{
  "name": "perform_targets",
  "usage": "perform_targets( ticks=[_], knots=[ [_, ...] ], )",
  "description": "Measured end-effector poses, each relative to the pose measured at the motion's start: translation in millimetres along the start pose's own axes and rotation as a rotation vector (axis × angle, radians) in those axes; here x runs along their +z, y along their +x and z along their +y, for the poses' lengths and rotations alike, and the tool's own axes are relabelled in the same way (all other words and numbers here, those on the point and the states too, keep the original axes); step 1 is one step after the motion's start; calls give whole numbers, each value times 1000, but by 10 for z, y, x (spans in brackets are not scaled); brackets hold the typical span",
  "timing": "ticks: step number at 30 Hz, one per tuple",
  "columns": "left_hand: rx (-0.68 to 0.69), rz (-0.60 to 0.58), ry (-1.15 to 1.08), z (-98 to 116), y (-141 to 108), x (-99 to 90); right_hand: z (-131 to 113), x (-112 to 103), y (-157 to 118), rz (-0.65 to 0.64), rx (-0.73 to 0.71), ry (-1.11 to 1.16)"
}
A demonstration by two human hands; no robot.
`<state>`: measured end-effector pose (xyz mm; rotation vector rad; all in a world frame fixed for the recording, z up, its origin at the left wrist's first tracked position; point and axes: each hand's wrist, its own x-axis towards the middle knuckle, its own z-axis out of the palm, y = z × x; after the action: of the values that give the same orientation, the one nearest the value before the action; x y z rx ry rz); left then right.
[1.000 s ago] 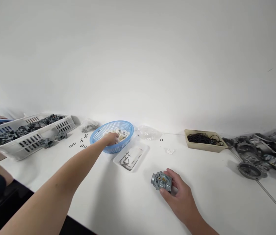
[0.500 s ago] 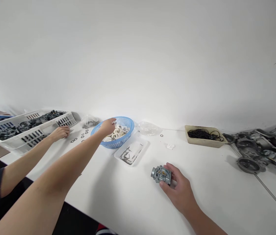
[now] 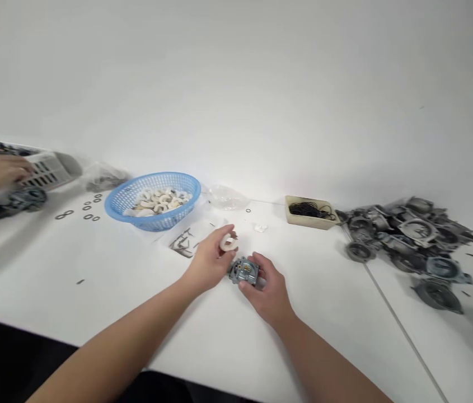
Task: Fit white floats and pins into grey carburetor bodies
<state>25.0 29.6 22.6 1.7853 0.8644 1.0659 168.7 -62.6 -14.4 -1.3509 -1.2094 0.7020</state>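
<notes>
My left hand (image 3: 209,262) pinches a white, ring-like carburetor float (image 3: 228,243) between thumb and fingers. It is held just above and left of a grey metal carburetor body (image 3: 245,271), with a small gap between float and body. Brass parts show in the body's open face. My right hand (image 3: 270,291) grips that body from its right side, thumb in front and fingers behind. Behind my left hand, a blue plastic basket (image 3: 154,223) contains many similar white floats. The shallow tray of thin metal pins (image 3: 182,244) is partly covered by my left hand.
A co-worker's hand (image 3: 3,169) is at the white crate (image 3: 49,170) on the far left, near more carburetor bodies (image 3: 26,198). Black rings (image 3: 87,216) lie on the table. A beige tray (image 3: 312,221) contains black gaskets. Metal bowls (image 3: 404,232) are piled at right.
My left hand has come out of the blue basket with a float and moved right to the carburetor body. My right hand still holds the body. The view has shifted.
</notes>
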Motion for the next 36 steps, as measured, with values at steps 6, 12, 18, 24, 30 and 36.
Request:
perform_targets(
  ticks=[6,12,18,24,30,36],
  knots=[
    [71,-45,116,-78,-121,-6,8,-15,11,-14,12,25],
    [210,-43,337,92,-165,35,59,-16,21,-37,-50,25],
    [318,-6,342,104,-208,60,31,-99,16,-83,-171,5],
    [447,62,272,94,-223,72,-66,-170,-33,35,-294,-3],
    [664,115,208,151,-249,95,-347,-83,-167,79,-416,139],
    [720,89,149,167,-258,108,-543,10,-221,-25,-141,531]
  ],
)
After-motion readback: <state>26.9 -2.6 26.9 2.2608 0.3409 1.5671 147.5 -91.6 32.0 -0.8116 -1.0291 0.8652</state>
